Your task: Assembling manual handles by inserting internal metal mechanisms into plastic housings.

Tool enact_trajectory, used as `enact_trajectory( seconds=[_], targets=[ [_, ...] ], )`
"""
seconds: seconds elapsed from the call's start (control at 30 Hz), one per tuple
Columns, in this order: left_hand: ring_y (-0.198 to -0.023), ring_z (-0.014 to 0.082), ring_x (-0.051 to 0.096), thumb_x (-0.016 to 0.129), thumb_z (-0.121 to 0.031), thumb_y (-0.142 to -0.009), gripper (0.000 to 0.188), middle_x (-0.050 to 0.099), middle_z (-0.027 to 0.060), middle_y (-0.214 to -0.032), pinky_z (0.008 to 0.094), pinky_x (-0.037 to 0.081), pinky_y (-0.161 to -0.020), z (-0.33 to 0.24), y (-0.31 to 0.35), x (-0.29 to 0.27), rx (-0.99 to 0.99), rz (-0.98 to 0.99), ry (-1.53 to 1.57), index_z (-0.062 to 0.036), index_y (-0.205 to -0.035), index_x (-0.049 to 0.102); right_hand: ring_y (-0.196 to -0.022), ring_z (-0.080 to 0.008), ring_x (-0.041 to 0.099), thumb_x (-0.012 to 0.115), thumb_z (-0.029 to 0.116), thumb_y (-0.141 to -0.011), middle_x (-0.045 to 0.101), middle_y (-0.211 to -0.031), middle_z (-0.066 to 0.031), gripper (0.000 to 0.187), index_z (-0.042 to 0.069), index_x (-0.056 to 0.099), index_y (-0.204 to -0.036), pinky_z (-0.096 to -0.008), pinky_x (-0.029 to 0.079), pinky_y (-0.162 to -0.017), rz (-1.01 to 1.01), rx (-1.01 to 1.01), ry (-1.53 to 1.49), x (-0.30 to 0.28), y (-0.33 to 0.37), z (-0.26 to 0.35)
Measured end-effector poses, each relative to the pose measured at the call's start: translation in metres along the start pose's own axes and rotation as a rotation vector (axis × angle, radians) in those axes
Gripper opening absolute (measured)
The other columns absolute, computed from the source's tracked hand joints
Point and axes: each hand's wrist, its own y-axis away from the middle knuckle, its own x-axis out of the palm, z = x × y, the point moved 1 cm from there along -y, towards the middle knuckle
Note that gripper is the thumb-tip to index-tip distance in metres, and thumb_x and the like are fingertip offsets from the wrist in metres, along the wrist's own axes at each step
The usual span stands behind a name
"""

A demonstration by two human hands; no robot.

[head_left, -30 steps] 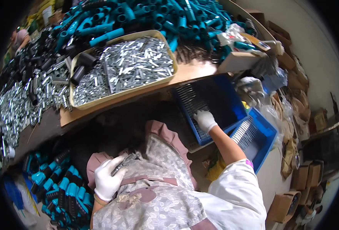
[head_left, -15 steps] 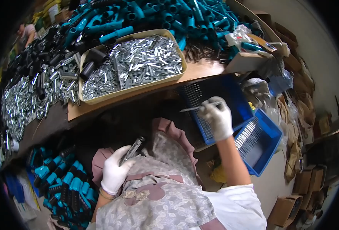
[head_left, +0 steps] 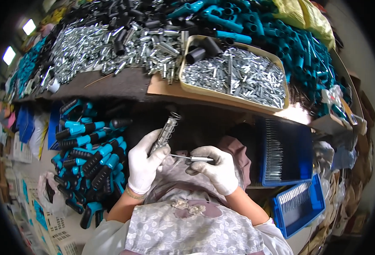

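Pointing left from the right hand's (head_left: 216, 167) closed grip, the slim metal rod (head_left: 200, 159) lies nearly level, its tip beside the left hand (head_left: 146, 161). That hand's curled grip holds the spring-fitted metal tube (head_left: 165, 135), slanting up and rightward, crosswise to the rod.

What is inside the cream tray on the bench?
Small silver metal pieces fill the cream tray, with black cylinders resting at its left end. The heap hides the tray's floor and any lower layers, so those can't be seen.
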Motion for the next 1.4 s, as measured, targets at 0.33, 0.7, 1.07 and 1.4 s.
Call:
enact_trajectory(
  seconds=[0.33, 0.7, 1.07, 1.4],
  targets=[
    [-0.058, 0.0017, 0.050, 0.066, -0.005, -0.089, 0.037, 0.058, -0.0027, -0.072, 0.0187, 0.039, -0.048, 0.005, -0.004, -0.006, -0.074, 0.059, -0.036, 0.0033, -0.125, 0.063, -0.083, -0.0244, 0.073, 0.067, -0.005, -0.086, 0.071, -0.094, -0.0168, 0.025, -0.008, 0.062, -0.110, -0.0319, 0.060, -0.074, -0.093, -0.135, 0.205, 0.004, 0.002, -0.006],
    [-0.067, 0.0053, 0.055, 0.070, -0.005, -0.085, 0.034, 0.063, 0.0009, -0.080, 0.0226, 0.045, -0.060, -0.001, 0.000, -0.005, -0.103, 0.082, -0.126, 0.0034, -0.118, 0.066, -0.066, -0.0150, 0.065, 0.064, 0.003, -0.087, 0.068, -0.082, -0.0107, 0.012, -0.005, 0.063, -0.097, -0.0271, 0.055, -0.063, -0.027, -0.079, 0.124, -0.010, -0.009, -0.013],
    [-0.070, 0.0265, 0.068, 0.083, -0.009, -0.074, 0.035, 0.069, 0.0145, -0.086, 0.0321, 0.054, -0.064, 0.003, 0.001, -0.024, 0.505, 0.279, -0.546, 0.0000, -0.106, 0.071, -0.059, -0.0058, 0.052, 0.060, 0.001, -0.082, 0.060, -0.074, -0.0020, 0.009, -0.001, 0.063, -0.090, -0.0213, 0.044, -0.055, -0.217, -0.164, 0.295, -0.054, 0.014, 0.052],
    [-0.077, 0.0283, 0.071, 0.082, -0.012, -0.075, 0.037, 0.071, 0.0135, -0.091, 0.0333, 0.056, -0.068, 0.003, 0.003, -0.007, 0.574, 0.417, -0.548, -0.0014, -0.108, 0.071, -0.077, -0.0066, 0.056, 0.067, 0.007, -0.086, 0.062, -0.086, 0.0000, 0.015, 0.001, 0.063, -0.099, -0.0237, 0.048, -0.069, 0.050, 0.055, 0.500, -0.017, 0.009, 0.050]
  ],
)
